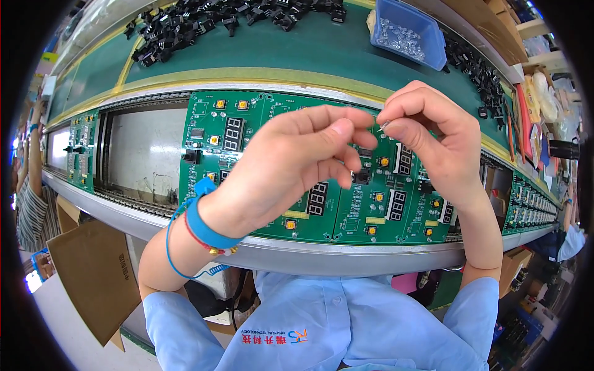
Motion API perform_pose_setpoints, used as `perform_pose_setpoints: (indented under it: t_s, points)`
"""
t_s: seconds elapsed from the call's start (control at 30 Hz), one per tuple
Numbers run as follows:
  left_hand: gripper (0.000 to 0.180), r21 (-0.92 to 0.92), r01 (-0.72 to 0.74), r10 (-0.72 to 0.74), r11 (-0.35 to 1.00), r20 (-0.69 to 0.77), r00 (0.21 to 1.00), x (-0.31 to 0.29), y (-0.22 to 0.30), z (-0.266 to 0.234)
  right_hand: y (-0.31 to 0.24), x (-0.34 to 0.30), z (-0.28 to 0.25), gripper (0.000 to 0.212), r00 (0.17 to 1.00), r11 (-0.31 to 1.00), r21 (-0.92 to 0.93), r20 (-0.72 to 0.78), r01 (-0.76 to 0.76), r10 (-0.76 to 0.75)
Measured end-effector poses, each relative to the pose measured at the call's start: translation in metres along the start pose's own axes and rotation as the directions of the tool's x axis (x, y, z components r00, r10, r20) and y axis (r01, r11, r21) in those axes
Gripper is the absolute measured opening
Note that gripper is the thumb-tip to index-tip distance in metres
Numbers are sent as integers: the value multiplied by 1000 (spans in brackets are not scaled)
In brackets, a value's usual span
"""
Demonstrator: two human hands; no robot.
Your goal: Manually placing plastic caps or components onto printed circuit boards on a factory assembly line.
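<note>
Your light blue shirt (303, 309) carried a small stitched mark at six o'clock, orange and blue, with red characters and a line of blue lettering beside it. The cardboard (86, 266) at eight o'clock bore one short row of dark printed characters.

A small part (383, 125) with thin metal legs sat between your hands, above the green circuit boards (263, 229) and apart from them. It lay at nine o'clock from the middle of your right hand (439, 136), whose thumb and forefinger pinched it. From your left hand (303, 145) it lay near three o'clock, just beyond the fingertips. That hand was loosely curled, thumb near the forefinger; whether it held anything could not be told.

You had one blue wrist strap (210, 227) on the left wrist. At least six digit displays (396, 204) showed on the boards below your hands; your arms hid some of the surface. On the green table (284, 59) stood one blue bin (439, 52) at one o'clock, its clear small pieces (399, 38) too many to count. Two heaps of black parts (179, 37) lay there, at eleven and two o'clock, also past counting.
</note>
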State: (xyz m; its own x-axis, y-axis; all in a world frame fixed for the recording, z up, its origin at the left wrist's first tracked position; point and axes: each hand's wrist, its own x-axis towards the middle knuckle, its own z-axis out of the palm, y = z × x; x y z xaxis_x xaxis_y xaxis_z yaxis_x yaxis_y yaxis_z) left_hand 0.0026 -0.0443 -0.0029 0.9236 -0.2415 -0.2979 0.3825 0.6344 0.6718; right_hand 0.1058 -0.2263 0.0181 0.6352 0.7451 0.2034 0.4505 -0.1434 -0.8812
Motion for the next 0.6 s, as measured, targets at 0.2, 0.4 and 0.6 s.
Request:
perform_pose_setpoints:
  t_s: [0.2, 0.4, 0.6]
  points:
    - [30, -19, -65, 63, 998, -79, 995, -8, 15, -20, -5, 0, 7, 9, 975, 945, 240, 77, -222, 209]
    - [29, 14, -124, 125, 992, -116, 985, -13, 22, -21, 0, 3, 16, 9, 947, 929, 203, 159, -308, 279]
    - [31, 96, -164, 170, 982, -52, 984, -15, 26, -29, 13, 7, 29, 8, 971, 976, -40, 101, -215, 218]
